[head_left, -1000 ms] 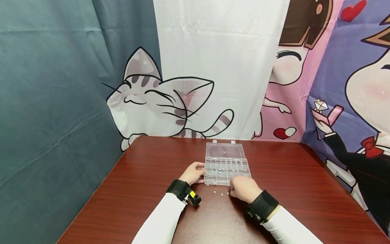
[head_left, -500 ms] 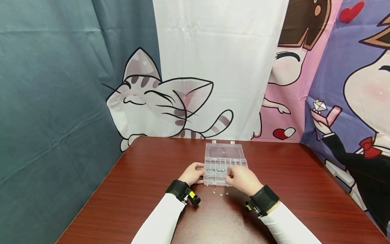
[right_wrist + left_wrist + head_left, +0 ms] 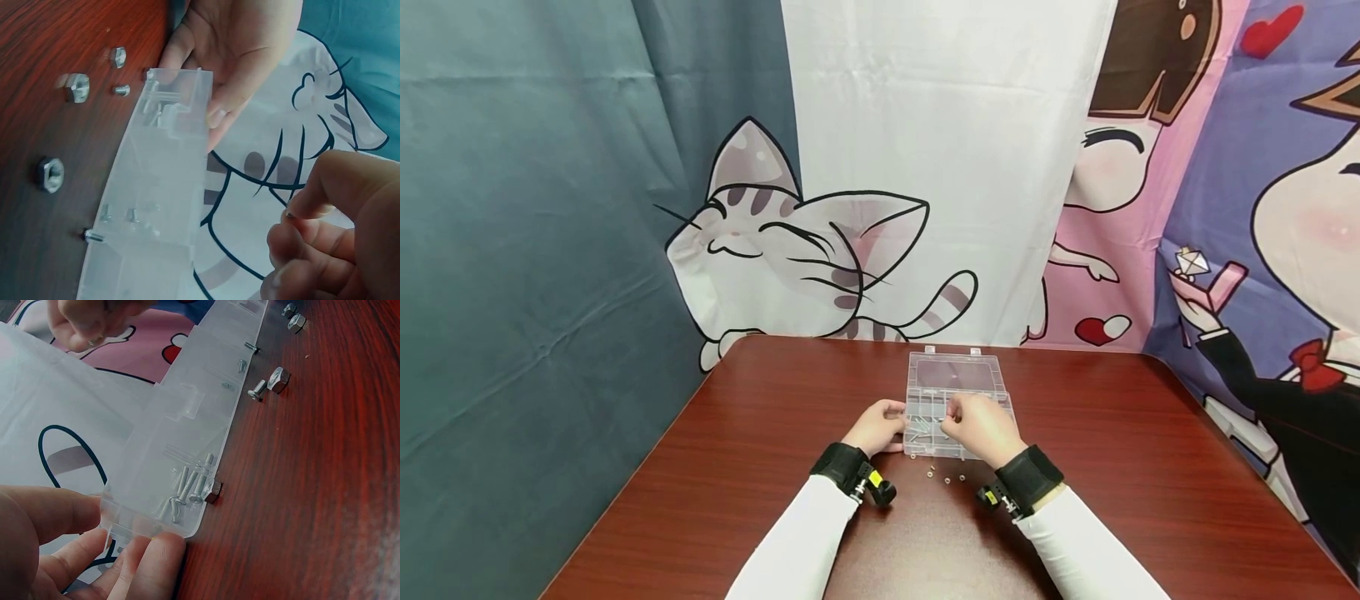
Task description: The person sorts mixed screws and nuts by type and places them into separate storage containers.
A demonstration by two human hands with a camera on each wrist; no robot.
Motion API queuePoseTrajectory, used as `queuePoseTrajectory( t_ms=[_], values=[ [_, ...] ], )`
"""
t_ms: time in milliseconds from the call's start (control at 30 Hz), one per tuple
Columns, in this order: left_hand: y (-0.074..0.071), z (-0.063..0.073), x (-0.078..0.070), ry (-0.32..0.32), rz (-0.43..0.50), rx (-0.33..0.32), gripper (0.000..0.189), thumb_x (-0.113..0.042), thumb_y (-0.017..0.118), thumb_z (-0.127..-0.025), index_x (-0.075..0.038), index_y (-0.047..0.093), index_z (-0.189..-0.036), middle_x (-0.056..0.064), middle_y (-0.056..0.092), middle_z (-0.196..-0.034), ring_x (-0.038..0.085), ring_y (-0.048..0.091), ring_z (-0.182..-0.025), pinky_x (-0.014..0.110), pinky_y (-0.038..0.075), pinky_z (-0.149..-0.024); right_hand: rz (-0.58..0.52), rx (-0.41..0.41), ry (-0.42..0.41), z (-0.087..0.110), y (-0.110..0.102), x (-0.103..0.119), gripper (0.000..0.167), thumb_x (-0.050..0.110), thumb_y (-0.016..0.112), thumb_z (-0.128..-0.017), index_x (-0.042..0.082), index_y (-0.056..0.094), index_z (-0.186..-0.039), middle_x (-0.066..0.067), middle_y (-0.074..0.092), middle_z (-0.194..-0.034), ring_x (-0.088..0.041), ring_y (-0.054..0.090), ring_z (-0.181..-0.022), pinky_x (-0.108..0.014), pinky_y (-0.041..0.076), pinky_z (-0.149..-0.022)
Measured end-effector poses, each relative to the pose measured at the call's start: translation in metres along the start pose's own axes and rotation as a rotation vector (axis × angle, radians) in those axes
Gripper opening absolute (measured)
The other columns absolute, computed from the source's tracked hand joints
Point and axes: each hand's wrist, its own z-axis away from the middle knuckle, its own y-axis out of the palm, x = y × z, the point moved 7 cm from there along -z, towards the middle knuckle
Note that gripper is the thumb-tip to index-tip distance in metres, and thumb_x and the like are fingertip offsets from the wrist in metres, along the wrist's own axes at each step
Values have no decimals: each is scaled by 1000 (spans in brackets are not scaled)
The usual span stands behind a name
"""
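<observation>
A clear plastic compartment box (image 3: 955,372) lies with its lid folded back on the table. My left hand (image 3: 874,427) grips the box's left end, thumb at the top edge and fingers along the side, as the left wrist view shows. Long screws (image 3: 190,485) lie in the compartment by that hand, and short screws (image 3: 132,214) sit farther along. My right hand (image 3: 987,428) is over the middle of the box, pinching a tiny metal piece (image 3: 289,214) between thumb and forefinger. The fingertips hide most of that piece, so I cannot tell its kind.
On the table in front of the box lie several hex nuts (image 3: 279,380) and a short screw (image 3: 257,390). Another small screw (image 3: 94,235) is at the box's front edge. Printed cloth (image 3: 880,250) hangs behind the table's far edge.
My right hand has risen from the table at the box's front right corner and moved forward and left over the compartments, fingers pinched. The left hand has stayed at the box's end.
</observation>
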Motion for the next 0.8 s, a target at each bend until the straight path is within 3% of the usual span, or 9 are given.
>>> queuePoseTrajectory(
  t_ms=[433,800],
  values=[
    [-2,0,0,6,-3,-5,41,-8,60,-97,1,51,-135,16,61,-118,24,65,-98,35,61,-69,61,61,29,-1,16,-11,13,22,71,-83,20,61,-76,10,54,-64,-10,48,-57,-30,41,-51],
    [-1,1,-1,1,-4,-5,40,-8,60,-95,0,52,-134,16,61,-117,22,65,-94,34,61,-69,41,82,32,0,22,-15,11,25,74,-88,19,67,-81,9,58,-68,-8,50,-60,-31,44,-55]
  ],
)
